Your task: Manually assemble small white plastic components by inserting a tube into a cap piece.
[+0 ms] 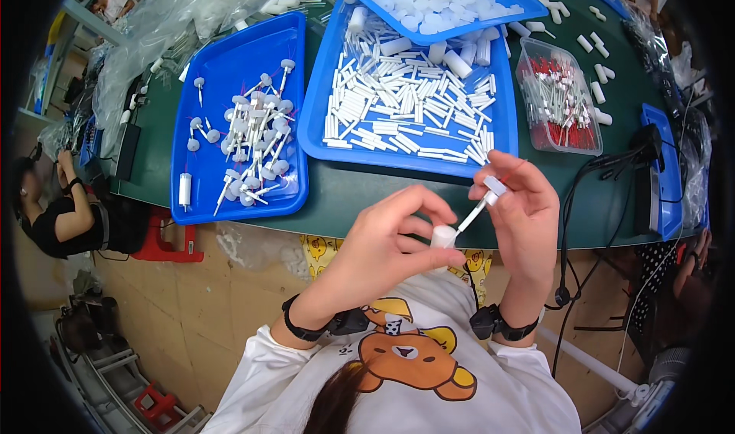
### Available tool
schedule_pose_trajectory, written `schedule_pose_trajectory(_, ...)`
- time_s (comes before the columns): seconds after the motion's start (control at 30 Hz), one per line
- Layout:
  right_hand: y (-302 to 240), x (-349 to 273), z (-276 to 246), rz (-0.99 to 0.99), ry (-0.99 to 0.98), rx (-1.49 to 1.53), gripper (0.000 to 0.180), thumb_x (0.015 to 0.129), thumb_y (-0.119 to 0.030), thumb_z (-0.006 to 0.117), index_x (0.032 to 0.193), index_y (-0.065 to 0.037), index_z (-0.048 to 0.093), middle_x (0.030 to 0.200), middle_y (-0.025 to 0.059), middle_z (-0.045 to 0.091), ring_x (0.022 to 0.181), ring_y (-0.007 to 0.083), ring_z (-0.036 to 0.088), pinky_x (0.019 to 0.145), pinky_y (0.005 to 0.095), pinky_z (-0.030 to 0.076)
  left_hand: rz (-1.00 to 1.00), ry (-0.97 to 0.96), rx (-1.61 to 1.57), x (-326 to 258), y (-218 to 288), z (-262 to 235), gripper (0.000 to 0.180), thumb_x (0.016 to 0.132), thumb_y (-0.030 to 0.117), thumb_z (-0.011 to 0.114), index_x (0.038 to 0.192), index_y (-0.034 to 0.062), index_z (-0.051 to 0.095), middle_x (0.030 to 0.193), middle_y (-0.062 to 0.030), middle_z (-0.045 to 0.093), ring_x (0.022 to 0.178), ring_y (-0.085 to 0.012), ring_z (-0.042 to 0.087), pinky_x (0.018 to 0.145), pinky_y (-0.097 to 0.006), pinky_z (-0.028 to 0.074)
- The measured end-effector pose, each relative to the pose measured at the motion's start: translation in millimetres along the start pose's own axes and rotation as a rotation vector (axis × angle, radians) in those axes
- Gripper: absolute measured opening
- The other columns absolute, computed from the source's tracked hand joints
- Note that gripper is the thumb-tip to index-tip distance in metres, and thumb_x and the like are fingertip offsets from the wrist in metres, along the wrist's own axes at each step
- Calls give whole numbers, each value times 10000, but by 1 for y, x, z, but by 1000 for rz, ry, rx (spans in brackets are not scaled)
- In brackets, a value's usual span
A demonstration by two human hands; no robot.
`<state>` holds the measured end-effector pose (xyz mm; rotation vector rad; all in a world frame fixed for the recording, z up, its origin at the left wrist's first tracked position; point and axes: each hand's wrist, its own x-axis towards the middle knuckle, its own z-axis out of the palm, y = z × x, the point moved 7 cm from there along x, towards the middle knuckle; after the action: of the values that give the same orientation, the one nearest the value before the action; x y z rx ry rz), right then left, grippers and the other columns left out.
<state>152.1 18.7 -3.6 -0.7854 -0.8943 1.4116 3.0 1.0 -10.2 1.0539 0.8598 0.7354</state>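
Observation:
In front of my body, my left hand (pixel 383 239) is closed around a short white cylinder (pixel 442 237), pinched between thumb and fingers. My right hand (pixel 528 212) grips a thin white stick (pixel 471 216) topped by a pale grey round cap (pixel 495 186), with a fine red wire by its fingertips. The stick slants down to the left, its lower end at the top of the cylinder; whether it goes inside I cannot tell. Similar capped sticks (pixel 260 128) lie heaped in the left blue tray (pixel 253 47), along with a lone white cylinder (pixel 184 190).
A middle blue tray (pixel 367 155) holds many white tubes; a tilted blue tray (pixel 528 10) of translucent discs overlaps it. Right of these, a clear box (pixel 574 149) contains red-wired parts. Black cables (pixel 612 158) hang over the table's right edge. Another person (pixel 69 212) sits at left.

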Motion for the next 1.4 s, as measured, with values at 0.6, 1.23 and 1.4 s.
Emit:
schedule_pose_trajectory(0.6, -14, -20, 29, -394, -133, -698, 275, 690, -6, 730, 960, -12, 676, 988, 93, 647, 887, 211, 581, 776, 298, 450, 165, 76, -45, 3, 10, -10, 334, 846, -78, 563, 1178, -94, 526, 1174, -171, 574, 1020, -199, 600, 830, -276, 518)
schedule_pose_trajectory(1.23, 6, -7, 24, -148, -97, -417, 225, 773, 88, 644, 995, 58, 618, 931, 77, 536, 817, 124, 519, 732, 258, 446, 171, 138, 70, 2, 11, -7, 375, 823, -25, 604, 1191, -50, 537, 965, -123, 648, 864, -125, 629, 700, -234, 534)
schedule_pose_trajectory(1.4, 4, -7, 21, -162, -128, -364, 194, 827, 88, 569, 1018, 66, 598, 994, 108, 564, 870, 142, 553, 752, 260, 466, 153, 178, -40, 3, 14, -8, 297, 813, -26, 622, 1076, -45, 485, 921, -122, 650, 817, -99, 618, 683, -221, 524)
